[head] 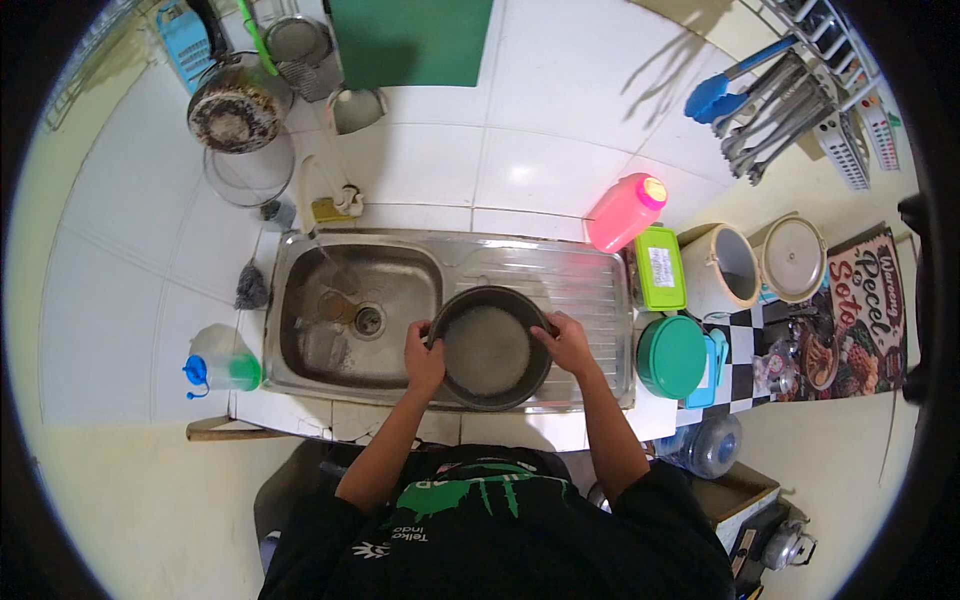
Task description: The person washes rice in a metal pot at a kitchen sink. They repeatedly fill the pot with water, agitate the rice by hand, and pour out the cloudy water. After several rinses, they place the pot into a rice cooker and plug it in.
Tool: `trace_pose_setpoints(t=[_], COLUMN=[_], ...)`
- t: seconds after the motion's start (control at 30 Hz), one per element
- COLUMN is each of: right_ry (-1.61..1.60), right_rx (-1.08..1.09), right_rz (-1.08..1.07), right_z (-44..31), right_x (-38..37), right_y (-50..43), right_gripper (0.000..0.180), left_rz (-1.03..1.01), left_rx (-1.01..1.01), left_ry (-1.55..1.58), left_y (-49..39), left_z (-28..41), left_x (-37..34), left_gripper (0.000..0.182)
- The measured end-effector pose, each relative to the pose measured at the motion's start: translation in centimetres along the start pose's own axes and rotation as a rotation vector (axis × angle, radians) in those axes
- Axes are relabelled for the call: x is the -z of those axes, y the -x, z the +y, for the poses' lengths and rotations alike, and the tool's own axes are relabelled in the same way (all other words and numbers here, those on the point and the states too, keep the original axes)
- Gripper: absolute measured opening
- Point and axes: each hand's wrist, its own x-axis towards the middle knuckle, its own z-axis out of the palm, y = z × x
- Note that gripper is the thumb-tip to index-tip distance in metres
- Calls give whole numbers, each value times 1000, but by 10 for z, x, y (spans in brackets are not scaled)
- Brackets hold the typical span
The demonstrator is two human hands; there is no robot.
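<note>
A dark round metal pot (487,349) with cloudy liquid in it is at the drainboard (600,330), close to the basin's right edge. My left hand (424,356) grips its left rim, and my right hand (564,341) grips the right rim with the thumb over the edge. I cannot tell whether the pot rests on the drainboard or is held just above it. To its left is the stainless steel sink basin (405,300), where water runs from the faucet (306,195). A brownish object (335,307) lies beside the drain (369,321).
A pink bottle (622,214), a green-lidded box (661,268) and a round green container (671,358) line the right side. A bottle with a blue cap (225,371) stands left of the sink. Utensils (780,112) and a sooty pot (236,112) hang on the wall.
</note>
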Motion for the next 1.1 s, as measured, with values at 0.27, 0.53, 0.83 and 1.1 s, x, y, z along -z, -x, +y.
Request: trace_pose_setpoints(t=[0.27, 0.53, 0.83, 1.1], right_ry=[-550, -203, 289, 48], right_rx=[112, 108, -48, -538], right_rz=[305, 74, -475, -1061], right_z=[-43, -64, -42, -17], right_x=[5, 1, -39, -115], right_y=[-7, -16, -35, -60], right_gripper=[41, 27, 30, 37], left_rz=[-13, -21, -39, -31], left_rx=[-62, -29, 48, -10], left_ry=[64, 45, 59, 80], left_y=[0, -1, -1, -2], left_z=[-7, -3, -2, -6], left_x=[1, 3, 2, 2], left_gripper=[31, 33, 32, 33])
